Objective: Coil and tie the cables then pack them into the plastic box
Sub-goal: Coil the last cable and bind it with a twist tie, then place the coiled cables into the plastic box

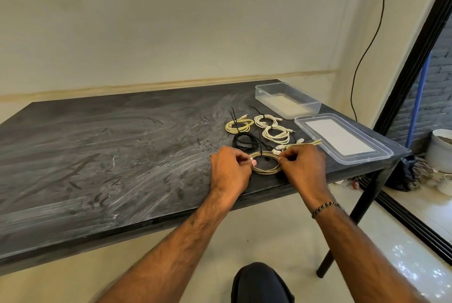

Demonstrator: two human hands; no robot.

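the wide tabletop (102,156) filling the left and middle of the frame is dark grey-black, smeared with pale whitish swirls. right of centre lie a pale yellow coiled cable (239,125), two cream-white coiled cables (265,120) (276,134) and a black coiled cable (245,142), the light coils bound with thin black ties. a beige coiled cable (266,162) sits lower, between the hands. at the right, the clear plastic box (287,100) and clear plastic lid (342,137) look colourless. the wall (171,21) above is off-white.

Beige coiled cable (266,168) lies before four tied coils (256,131); plastic box (287,101) open.
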